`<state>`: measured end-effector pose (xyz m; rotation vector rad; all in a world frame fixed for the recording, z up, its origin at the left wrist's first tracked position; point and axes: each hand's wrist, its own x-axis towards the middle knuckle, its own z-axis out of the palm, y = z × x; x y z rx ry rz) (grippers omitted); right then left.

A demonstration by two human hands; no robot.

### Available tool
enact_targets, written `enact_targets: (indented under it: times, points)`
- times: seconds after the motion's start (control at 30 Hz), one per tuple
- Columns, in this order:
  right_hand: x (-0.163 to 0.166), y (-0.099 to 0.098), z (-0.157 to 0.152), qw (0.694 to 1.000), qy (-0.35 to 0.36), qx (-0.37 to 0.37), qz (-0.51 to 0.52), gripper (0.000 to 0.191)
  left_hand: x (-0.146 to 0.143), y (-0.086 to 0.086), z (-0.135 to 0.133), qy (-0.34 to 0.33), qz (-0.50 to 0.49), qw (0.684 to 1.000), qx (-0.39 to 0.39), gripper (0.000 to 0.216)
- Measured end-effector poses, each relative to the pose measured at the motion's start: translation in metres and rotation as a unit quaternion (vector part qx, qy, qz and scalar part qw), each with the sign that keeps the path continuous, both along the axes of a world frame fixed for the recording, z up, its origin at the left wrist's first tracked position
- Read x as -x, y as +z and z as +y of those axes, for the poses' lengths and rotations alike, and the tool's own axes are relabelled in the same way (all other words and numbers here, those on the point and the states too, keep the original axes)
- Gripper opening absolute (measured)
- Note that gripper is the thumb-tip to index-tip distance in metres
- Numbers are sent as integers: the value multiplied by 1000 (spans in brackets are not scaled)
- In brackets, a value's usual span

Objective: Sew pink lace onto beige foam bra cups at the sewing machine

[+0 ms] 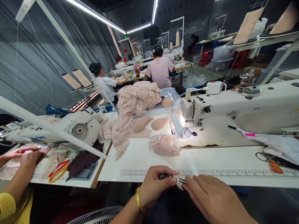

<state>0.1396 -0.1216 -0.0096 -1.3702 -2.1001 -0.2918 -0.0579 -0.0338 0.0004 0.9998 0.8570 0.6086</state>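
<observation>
L hand (pixel 154 186) pinching thread snips (pixel 177 180) w/ R hand (pixel 211 196) on dark fabric (pixel 174 205) (fingers close to blades): could nick skin.

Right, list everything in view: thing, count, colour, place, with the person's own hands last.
sewing machine: one, white, right on the table
table: one, white, ruler printed along the front edge
bra cups: about four, pink-beige, left of the needle
lace pile: one, pink-beige, back of the table
pen: one, pink and white, on the machine bed
second machine: one, white, on the left bench
scissors: one pair, red and yellow handles, left bench
co-worker's hands: two, yellow sleeve, far left
seated people: about three, backs turned, behind
left hand: gold bangle, pinching a small metal tool
right hand: touching the tool's tip over dark fabric
</observation>
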Motion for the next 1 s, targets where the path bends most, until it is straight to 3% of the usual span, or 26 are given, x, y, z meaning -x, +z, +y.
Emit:
enact_targets:
  times: [0.13,0.3,0.4,0.53,0.63,0.77,0.9,1.0]
  points:
    - [7,-9,4,974,80,89,194,19,-2,-2,-2,-9,-82,986,148,38]
    - [13,-17,4,918,135,175,328,26,-3,-1,-3,-29,-117,968,222,34]
    - [10,-16,4,935,137,146,294,25,-3,4,-2,-39,-105,973,202,35]
    - [0,-12,7,988,101,24,112,11,-3,10,0,-26,-66,987,142,37]
    - [-4,-11,8,994,97,4,50,9,-3,11,1,-18,-57,989,136,38]
    - [1,-14,7,976,119,114,141,22,-3,10,1,-18,-54,990,129,38]
    - [7,-15,3,916,123,256,284,32,-1,5,1,-7,-65,985,158,37]
    - [3,-10,3,907,97,281,299,30,-1,0,1,5,-77,981,177,37]
